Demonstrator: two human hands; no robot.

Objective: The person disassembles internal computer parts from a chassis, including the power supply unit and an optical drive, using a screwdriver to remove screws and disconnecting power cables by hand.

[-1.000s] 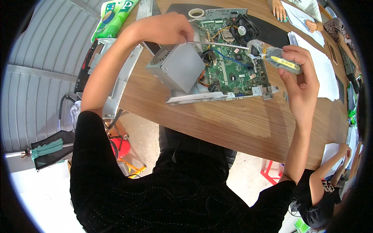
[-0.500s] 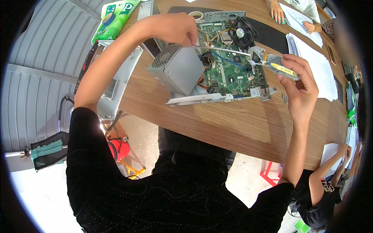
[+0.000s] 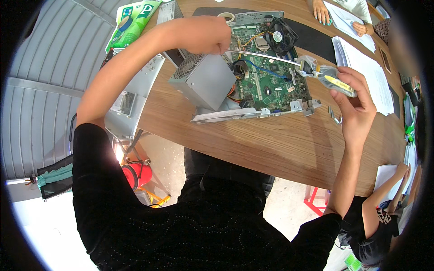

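Observation:
Across a green computer motherboard, a long screwdriver lies nearly level in the air. My right hand is closed round its dark handle, which has a yellow label and a clear plastic wrapping. At the other end my left hand is closed, its fingertips pinching at the shaft's tip; anything small between them is hidden. Below the left hand a grey power supply with a perforated face leans at the board's left side. A black cooling fan sits at the board's far right corner, with coloured cables nearby.
Small metal pieces lie on the table right of the board. Beyond them is a paper stack. A tape roll stands behind the board. At left are a metal case panel and a green bag. Other people's hands rest across the table.
My right hand and the screwdriver handle have moved slightly right and toward me. The left elbow has shifted a little outward, while the left fingertips stay at the shaft's tip.

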